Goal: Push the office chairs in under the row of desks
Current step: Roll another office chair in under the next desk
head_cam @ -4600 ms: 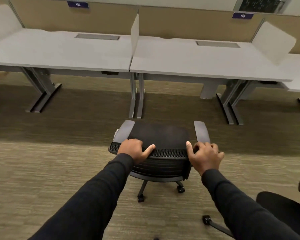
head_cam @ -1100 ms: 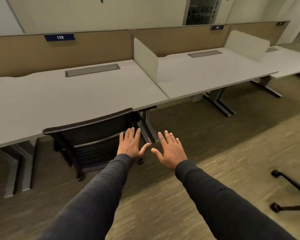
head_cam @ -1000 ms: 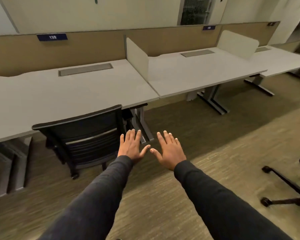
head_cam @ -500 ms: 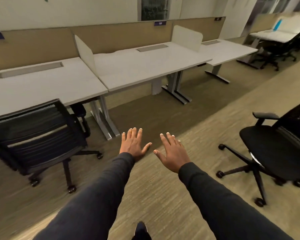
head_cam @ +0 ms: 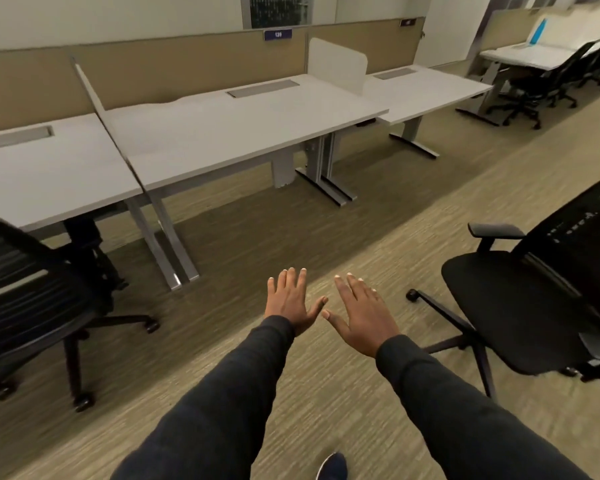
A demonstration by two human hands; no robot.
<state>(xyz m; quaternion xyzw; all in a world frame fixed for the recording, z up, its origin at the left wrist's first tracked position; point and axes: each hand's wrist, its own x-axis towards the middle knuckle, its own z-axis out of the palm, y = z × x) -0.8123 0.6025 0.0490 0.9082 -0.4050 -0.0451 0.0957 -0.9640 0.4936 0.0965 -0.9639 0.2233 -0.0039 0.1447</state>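
Note:
A black mesh-backed office chair (head_cam: 32,292) stands at the far left, its front tucked under the leftmost white desk (head_cam: 42,174). A second black office chair (head_cam: 520,306) stands out on the carpet at the right, away from the desks, its seat facing left. The middle desk (head_cam: 243,129), labelled 139, has no chair under it. My left hand (head_cam: 290,301) and my right hand (head_cam: 361,315) are held out flat over the carpet between the two chairs, fingers spread, thumbs nearly touching, holding nothing.
A third white desk (head_cam: 426,90) continues the row to the right, split off by a white divider (head_cam: 336,65). Further desks with several black chairs (head_cam: 541,81) stand at the back right. Metal desk legs (head_cam: 167,244) reach onto the darker carpet strip. My shoe tip (head_cam: 331,467) shows below.
My view has swung right since a second ago. The pushed-in chair has slid to the left edge and the free chair at the right has come fully into view. Both hands stay open and empty.

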